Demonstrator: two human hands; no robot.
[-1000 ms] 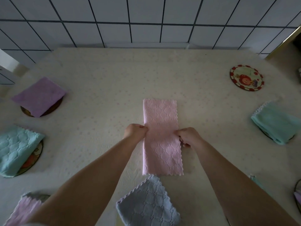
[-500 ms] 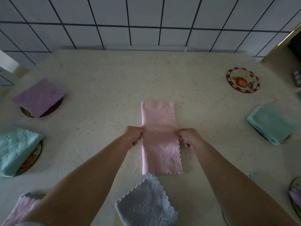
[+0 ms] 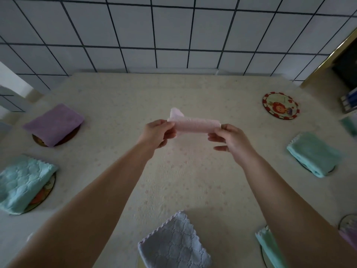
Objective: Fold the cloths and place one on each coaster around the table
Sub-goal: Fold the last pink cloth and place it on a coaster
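A pink cloth (image 3: 193, 123), folded into a narrow band, hangs in the air above the middle of the table. My left hand (image 3: 157, 133) pinches its left end and my right hand (image 3: 229, 139) pinches its right end. A bare round coaster (image 3: 280, 108) with a red rim and a cartoon picture lies at the far right of the table. Folded cloths lie on other coasters: purple (image 3: 54, 123) and teal (image 3: 23, 182) on the left, teal (image 3: 314, 152) on the right, grey-blue (image 3: 175, 246) at the near edge.
The table (image 3: 173, 182) has a cream flowered cover and stands against a white tiled wall (image 3: 173, 35). Another teal cloth (image 3: 268, 246) shows beside my right forearm. A coaster (image 3: 347, 223) with a purple cloth sits at the right edge.
Both hands lifted the pink cloth off the table and carried it away from me; it now hangs doubled over between them instead of lying flat as a long strip.
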